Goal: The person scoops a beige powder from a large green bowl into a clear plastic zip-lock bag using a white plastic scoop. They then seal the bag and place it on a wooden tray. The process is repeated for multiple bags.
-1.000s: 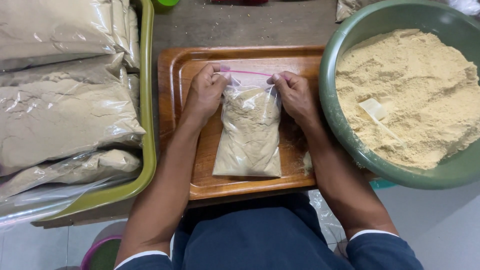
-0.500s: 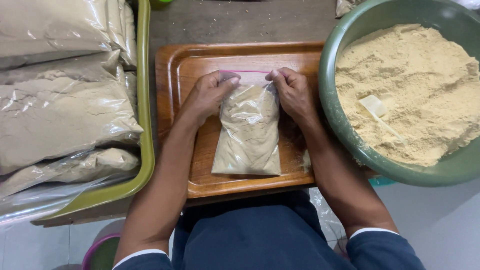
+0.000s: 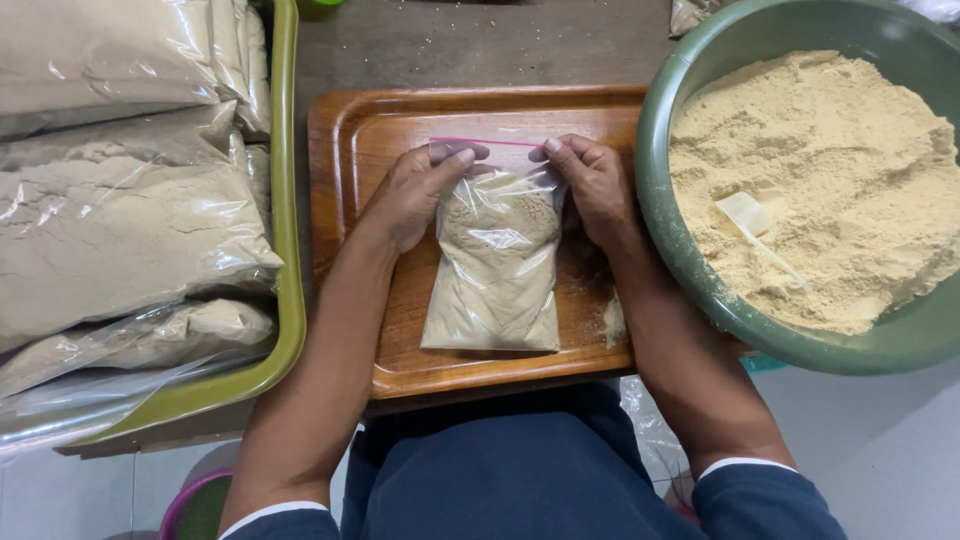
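Observation:
A small clear zip bag point(image 3: 497, 265) partly filled with tan powder lies flat on a brown wooden tray point(image 3: 350, 150). My left hand point(image 3: 415, 190) pinches the bag's top strip at its left end. At the right end of the same pink-lined strip, my right hand point(image 3: 590, 185) pinches it with thumb and fingers. Both hands rest on the tray, on either side of the bag's neck.
A large green bowl point(image 3: 680, 250) of tan powder stands at the right, with a small white scoop point(image 3: 745, 215) lying in the powder. A green tray point(image 3: 285, 300) at the left holds several filled powder bags point(image 3: 120, 230). Some spilled powder point(image 3: 612, 320) lies on the wooden tray.
Both hands have slid inward along the bag's top strip, from its outer corners toward the middle. The bag stays in the same place on the tray.

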